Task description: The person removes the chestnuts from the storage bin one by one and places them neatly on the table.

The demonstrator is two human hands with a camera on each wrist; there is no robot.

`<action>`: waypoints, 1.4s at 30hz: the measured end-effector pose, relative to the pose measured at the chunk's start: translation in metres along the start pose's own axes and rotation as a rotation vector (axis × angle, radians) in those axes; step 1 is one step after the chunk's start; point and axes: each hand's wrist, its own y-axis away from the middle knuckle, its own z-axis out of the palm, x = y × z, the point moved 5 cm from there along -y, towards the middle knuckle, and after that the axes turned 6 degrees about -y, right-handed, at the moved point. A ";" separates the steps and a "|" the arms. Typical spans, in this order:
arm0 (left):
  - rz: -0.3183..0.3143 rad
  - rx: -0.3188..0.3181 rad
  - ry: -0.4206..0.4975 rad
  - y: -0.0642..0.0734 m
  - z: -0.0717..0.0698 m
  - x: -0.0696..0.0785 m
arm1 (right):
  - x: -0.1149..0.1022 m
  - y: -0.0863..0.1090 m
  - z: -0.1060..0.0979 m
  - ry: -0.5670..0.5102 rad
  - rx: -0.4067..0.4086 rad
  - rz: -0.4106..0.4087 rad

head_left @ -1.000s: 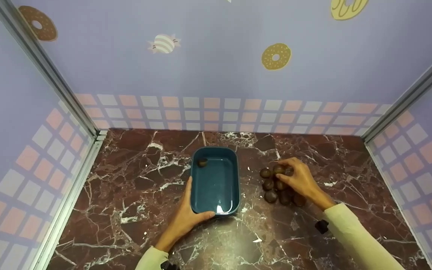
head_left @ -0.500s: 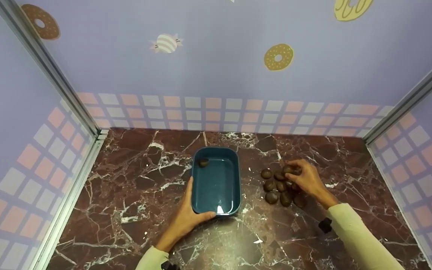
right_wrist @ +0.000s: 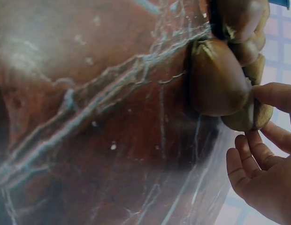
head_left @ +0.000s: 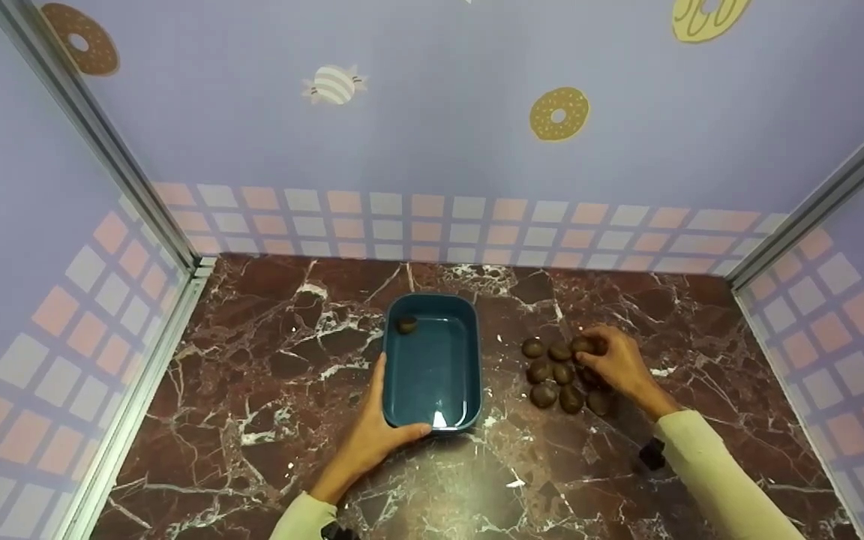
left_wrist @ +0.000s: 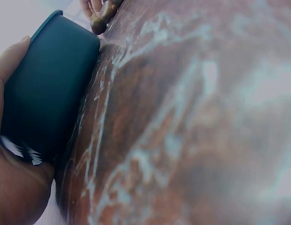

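Note:
My left hand (head_left: 372, 433) grips the near left corner of a deep teal dish (head_left: 432, 367), thumb over the near rim and fingers along the left side. In the left wrist view, the dish's outer wall (left_wrist: 51, 79) stands between thumb and fingers. One chestnut (head_left: 406, 325) lies inside, at the far left. To the right of the dish, several brown chestnuts (head_left: 541, 370) sit close together in rough rows. My right hand (head_left: 618, 367) pinches a chestnut (head_left: 582, 344) at the far right of this group. The right wrist view has a large chestnut (right_wrist: 218, 77) just beside the fingers.
The reddish-brown marbled tabletop (head_left: 267, 375) is bounded by a lilac back wall (head_left: 432, 135) and side walls with a pink and white check. A metal rail (head_left: 151, 409) runs along the left edge.
My right hand has moved a little to the right with a chestnut, to the far end of the group, uncovering chestnuts beneath it. The left hand and the dish have stayed in place.

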 end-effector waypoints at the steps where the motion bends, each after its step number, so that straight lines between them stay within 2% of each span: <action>1: 0.003 -0.001 -0.002 0.000 0.000 0.000 | 0.001 0.000 0.000 -0.002 0.002 0.006; 9: 0.008 -0.001 0.002 -0.001 0.000 0.000 | 0.007 0.002 -0.001 0.002 0.001 0.046; 20: -0.004 -0.010 0.033 0.000 0.001 0.001 | -0.003 0.000 -0.004 0.010 0.004 0.045; 28: 0.008 -0.007 0.027 -0.001 0.000 0.001 | -0.042 -0.010 -0.006 0.006 0.046 -0.046; 33: 0.014 -0.005 0.031 -0.001 0.000 0.001 | -0.072 -0.017 0.003 0.029 0.025 -0.128; 42: 0.007 -0.004 0.021 -0.001 0.000 0.000 | -0.115 -0.027 0.023 0.011 -0.031 -0.215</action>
